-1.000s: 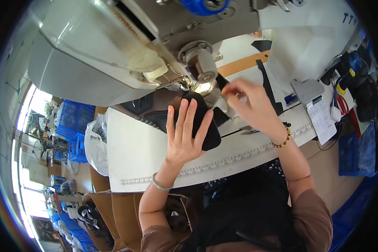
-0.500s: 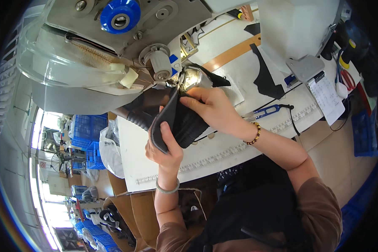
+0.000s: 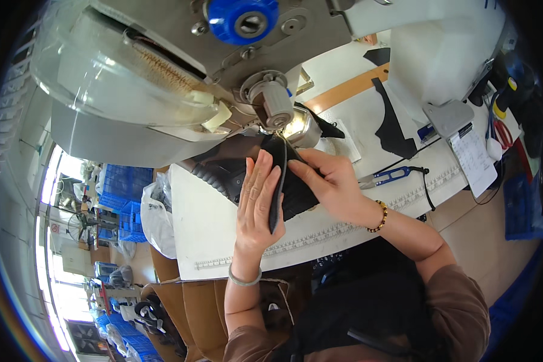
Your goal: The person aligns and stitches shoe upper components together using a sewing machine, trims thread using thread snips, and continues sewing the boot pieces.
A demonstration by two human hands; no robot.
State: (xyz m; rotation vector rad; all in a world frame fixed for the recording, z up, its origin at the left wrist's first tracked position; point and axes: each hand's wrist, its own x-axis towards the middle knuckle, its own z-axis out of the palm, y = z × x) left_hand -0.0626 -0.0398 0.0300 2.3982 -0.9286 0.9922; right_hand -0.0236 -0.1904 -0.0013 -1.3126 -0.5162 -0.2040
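your left hand (image 3: 256,208) lies along the left side of the black fabric piece (image 3: 298,192), its fingers nearly straight and pressed together, seemingly to brace the raised flap so that it stands on edge; your right hand (image 3: 332,184) has its thumb and forefinger pinching the fabric from the other side, close to the fold, probably to steer the layers where they meet the sewing machine (image 3: 320,39); the piece sits over the near part of the counter (image 3: 214,238), its far end right under the machine head, beside a bright metal part (image 3: 301,130); the exact needle point is too small to make out; the fabric looks matt black and soft, with a thin greyish edge along the upright flap and faint creases to its right; a dark shiny piece (image 3: 223,154) with ribs lies to its left, though you cannot tell here whether the two are joined; the blue-handled snips (image 3: 392,175) lie near your right hand, handy to reach; a ruler strip (image 3: 338,229) runs along the near edge, perhaps for measuring
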